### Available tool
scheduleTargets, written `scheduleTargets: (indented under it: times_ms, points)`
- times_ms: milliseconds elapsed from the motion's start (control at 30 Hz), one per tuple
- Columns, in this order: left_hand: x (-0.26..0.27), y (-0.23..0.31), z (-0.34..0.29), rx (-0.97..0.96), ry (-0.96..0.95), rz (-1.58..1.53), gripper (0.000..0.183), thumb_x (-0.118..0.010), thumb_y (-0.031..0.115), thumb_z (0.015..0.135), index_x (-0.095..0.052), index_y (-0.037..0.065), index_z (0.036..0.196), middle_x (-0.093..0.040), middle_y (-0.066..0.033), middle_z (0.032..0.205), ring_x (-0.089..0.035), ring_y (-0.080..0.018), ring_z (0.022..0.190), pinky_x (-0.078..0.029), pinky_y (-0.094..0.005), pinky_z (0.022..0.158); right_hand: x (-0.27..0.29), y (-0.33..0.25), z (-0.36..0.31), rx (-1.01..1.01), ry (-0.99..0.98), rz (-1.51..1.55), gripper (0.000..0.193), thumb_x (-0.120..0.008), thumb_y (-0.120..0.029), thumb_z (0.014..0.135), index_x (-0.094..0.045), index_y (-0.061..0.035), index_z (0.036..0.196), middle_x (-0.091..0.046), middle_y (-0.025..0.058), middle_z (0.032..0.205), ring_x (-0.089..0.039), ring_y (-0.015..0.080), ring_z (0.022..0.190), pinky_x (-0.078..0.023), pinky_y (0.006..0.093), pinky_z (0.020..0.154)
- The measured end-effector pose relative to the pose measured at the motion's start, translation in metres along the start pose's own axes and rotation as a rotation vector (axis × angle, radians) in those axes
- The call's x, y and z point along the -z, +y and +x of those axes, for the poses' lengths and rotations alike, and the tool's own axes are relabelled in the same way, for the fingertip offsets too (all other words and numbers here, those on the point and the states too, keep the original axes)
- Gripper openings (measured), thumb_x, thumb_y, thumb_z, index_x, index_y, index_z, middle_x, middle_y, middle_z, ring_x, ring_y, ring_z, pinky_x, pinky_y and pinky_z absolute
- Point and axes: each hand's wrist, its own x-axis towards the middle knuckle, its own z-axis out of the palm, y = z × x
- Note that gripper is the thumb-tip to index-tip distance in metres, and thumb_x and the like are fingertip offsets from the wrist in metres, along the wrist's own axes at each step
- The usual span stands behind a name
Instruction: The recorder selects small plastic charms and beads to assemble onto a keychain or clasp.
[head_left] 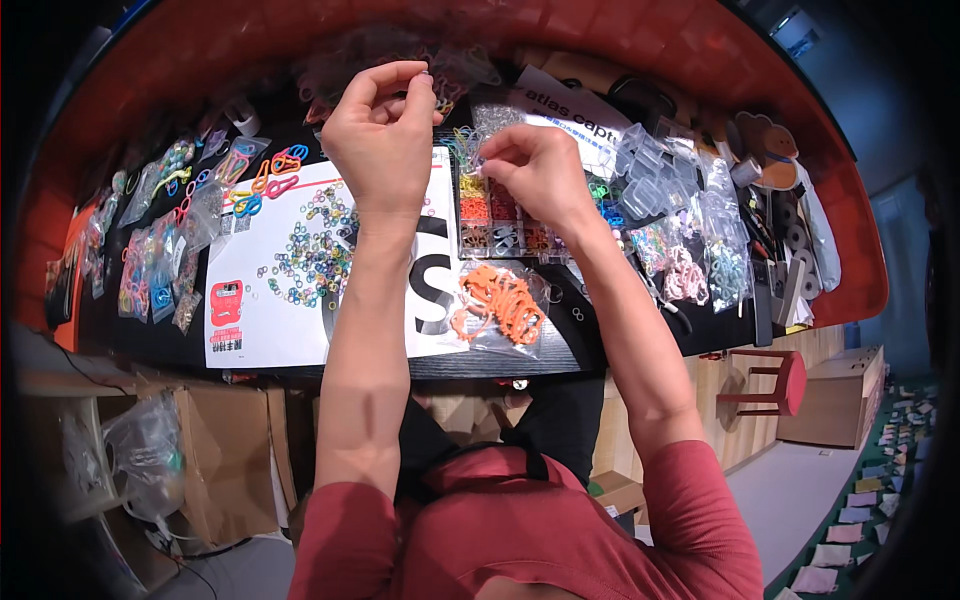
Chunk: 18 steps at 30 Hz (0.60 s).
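Note:
My left hand (372,145) is raised over the far part of the table, thumb and fingers pinched. Something tiny and dark shows at its fingertips, too small to name. My right hand (542,172) hovers at the back of a clear divided box (500,256), thumb and index finger closed together. What they hold, if anything, cannot be made out. Small orange, red, green and blue pieces fill the box's compartments. Left of it, many small coloured rings (310,262) lie loose on a white printed sheet (265,340), partly behind my left forearm.
A clear bag of orange rings (508,308) lies at the table's front edge. Large coloured clips (270,180) and filled bags (160,265) crowd the left. Empty clear cases (645,170), more bags (727,255) and a cartoon-shaped item (768,150) stand right, along the raised red rim (862,240).

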Motion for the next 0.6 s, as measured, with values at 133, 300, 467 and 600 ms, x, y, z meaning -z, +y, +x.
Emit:
scheduleTargets:
  times_ms: [133,300,467,600]
  points:
    - [-0.002,0.002,0.000,0.017,-0.005,0.013,0.011,-0.068,0.001,0.086,-0.068,-0.003,0.097,-0.068,-0.0059,0.083,-0.063,-0.0081,0.064,-0.049,-0.0187,0.058,0.035,0.020,0.004,-0.173,0.147,0.243,0.015,-0.070,0.002,0.077,-0.071,0.0045,0.092,-0.072,0.0097,0.078,-0.067,0.0118,0.071,-0.053,0.0253,0.066]
    - [-0.001,0.000,-0.001,0.024,-0.017,0.012,0.012,-0.068,0.001,0.087,-0.068,-0.003,0.098,-0.068,-0.0055,0.083,-0.062,-0.0079,0.065,-0.049,-0.0187,0.060,0.062,0.038,-0.006,-0.288,0.253,0.262,0.019,-0.070,0.005,0.076,-0.069,0.0063,0.095,-0.071,0.0111,0.078,-0.066,0.0115,0.069,-0.053,0.0242,0.063]
    - [-0.005,-0.008,-0.003,0.092,-0.116,0.013,0.014,-0.071,0.005,0.086,-0.070,-0.001,0.098,-0.069,-0.0032,0.084,-0.062,-0.0061,0.065,-0.043,-0.0167,0.054,0.070,0.052,-0.013,-0.344,0.308,0.126,0.020,-0.071,0.004,0.074,-0.070,0.0047,0.094,-0.071,0.0096,0.073,-0.067,0.0113,0.064,-0.052,0.0240,0.059]
    - [0.001,-0.009,0.001,0.258,-0.130,-0.073,0.016,-0.072,0.005,0.084,-0.070,0.000,0.099,-0.070,-0.0034,0.085,-0.060,-0.0052,0.064,-0.040,-0.0159,0.053,0.066,0.061,-0.010,-0.276,0.336,-0.046,0.018,-0.073,-0.003,0.072,-0.072,0.0004,0.090,-0.072,0.0102,0.074,-0.069,0.0135,0.065,-0.053,0.0275,0.062]
